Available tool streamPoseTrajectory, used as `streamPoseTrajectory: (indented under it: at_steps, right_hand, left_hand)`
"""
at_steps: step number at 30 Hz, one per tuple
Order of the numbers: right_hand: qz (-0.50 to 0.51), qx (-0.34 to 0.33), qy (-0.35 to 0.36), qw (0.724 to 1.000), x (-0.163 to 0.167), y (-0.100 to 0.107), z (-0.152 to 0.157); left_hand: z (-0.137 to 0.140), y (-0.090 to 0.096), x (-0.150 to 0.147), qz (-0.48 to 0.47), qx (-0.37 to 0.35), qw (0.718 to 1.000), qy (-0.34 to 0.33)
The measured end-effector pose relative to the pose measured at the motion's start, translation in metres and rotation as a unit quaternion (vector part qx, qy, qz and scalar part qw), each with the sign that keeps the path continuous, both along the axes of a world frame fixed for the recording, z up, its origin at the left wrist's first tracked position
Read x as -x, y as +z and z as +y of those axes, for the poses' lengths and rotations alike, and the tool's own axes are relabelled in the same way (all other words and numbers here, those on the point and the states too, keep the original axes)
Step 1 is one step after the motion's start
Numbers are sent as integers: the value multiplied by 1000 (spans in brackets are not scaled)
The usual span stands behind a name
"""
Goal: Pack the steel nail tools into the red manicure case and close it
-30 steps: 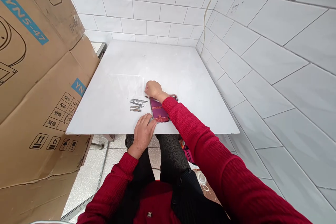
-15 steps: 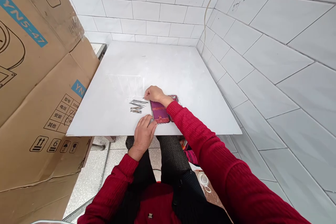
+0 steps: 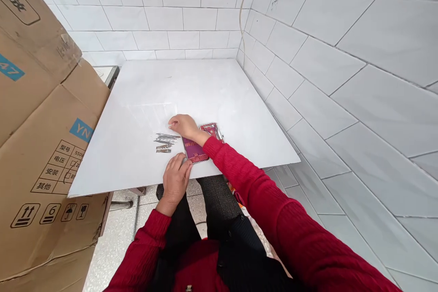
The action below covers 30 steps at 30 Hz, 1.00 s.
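An open manicure case (image 3: 195, 154), purple inside with red trim, lies near the table's front edge. My left hand (image 3: 176, 178) rests at its near left corner, fingers extended and the thumb touching the case. Reaching across the case, my right hand (image 3: 184, 126) has its fingertips pinched together just beyond the loose tools; what they hold, if anything, is too small to make out. Several slim metal manicure tools (image 3: 167, 138) lie left of the case, with nail clippers (image 3: 163, 150) just nearer to me. My right forearm covers part of the case.
The white table (image 3: 143, 86) meets tiled walls (image 3: 185, 18) at the back and right. A large cardboard box (image 3: 44, 114) stands close along the left side. A cable (image 3: 241, 13) hangs down the back corner.
The view has turned, so the table sits further left and tilted. My right hand has shifted slightly left over the tools, and more of the case's right half shows. My left hand stays by the case.
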State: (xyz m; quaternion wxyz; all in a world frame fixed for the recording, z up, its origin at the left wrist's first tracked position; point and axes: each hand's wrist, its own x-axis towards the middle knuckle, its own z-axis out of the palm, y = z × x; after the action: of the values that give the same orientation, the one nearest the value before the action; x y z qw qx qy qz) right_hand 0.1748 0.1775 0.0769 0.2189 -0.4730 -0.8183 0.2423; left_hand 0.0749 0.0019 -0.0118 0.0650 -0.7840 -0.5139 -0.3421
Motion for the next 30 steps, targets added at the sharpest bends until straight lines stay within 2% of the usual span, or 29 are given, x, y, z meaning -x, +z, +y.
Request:
streamPoseTrajectory:
  at_steps: [3,6,10,15,20,27,30]
  right_hand:
    - [86,-16,-77,993,-60,-5,-2]
    - [126,-5,-180,976,-122,-15,-2]
    - [194,20,-257,947,-170,-37,2]
    - [246,24,-250,936,-175,-55,5]
    - [221,27,-201,954,-170,-51,-2]
    - [241,7,-146,959,-169,-46,-22]
    - [192,-16,-113,975,-161,-43,-39]
  left_hand:
    - [0,1,0,5,-2,1000,1]
    - [0,3,-1,3,-6,1000,2]
    - [1,4,-1,8,-18,1000,3]
    - [1,6,-1,18,-26,999,2]
    - [1,6,-1,9,-5,1000,6]
    - [0,6,-2,-4,11,1000,8]
    - [0,8,-2,-3,27,1000,10]
